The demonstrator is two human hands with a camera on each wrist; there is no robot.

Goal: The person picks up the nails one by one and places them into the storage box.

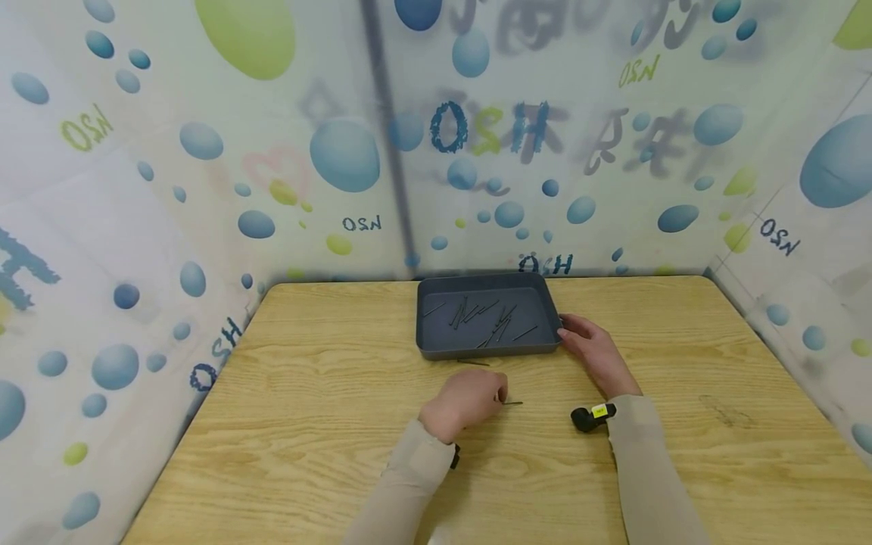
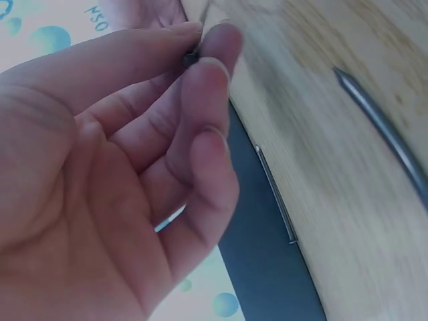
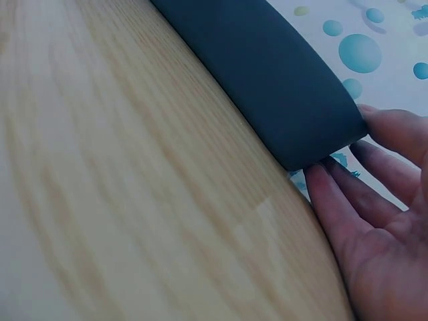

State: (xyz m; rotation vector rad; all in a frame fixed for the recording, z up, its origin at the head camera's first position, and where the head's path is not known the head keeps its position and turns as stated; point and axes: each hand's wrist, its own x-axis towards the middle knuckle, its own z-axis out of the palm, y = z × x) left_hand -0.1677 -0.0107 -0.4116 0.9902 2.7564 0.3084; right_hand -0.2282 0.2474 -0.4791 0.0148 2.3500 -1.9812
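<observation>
On the pale wood-grain table [image 1: 327, 424], the left hand [image 1: 466, 401] sits knuckles-up with its fingers curled, and the left wrist view shows thumb and fingertips [image 2: 214, 50] pinching the dark head of a thin metal nail [image 1: 512, 403]. Its slim shank pokes out to the right of those fingertips and lies low over the tabletop; whether it touches the wood cannot be told. Most of the nail is hidden inside the pinch in the close view, where only a small dark spot shows between the pads.

Beyond the left fingers lies a second nail [image 1: 473, 363], straight and dull grey, flat on the wood just before the tray [image 1: 436, 350]. The tray is a shallow rectangle of matte dark grey plastic with rounded corners, holding a loose scatter of more nails [image 1: 487, 318], crossed over each other so that their count is hard to make out.

The right hand [image 1: 594, 350] rests on the table with relaxed, fairly straight fingers, its fingertips [image 3: 334, 180] touching the tray's near right corner. In the right wrist view the hand is cut off by the frame edge and the wood is blurred.

Behind the right fingers, at the wrist, sits a small black camera [image 1: 590, 416] with a yellow label. Printed sheeting [image 1: 204, 189] with blue and green bubbles walls in the table on three sides.
</observation>
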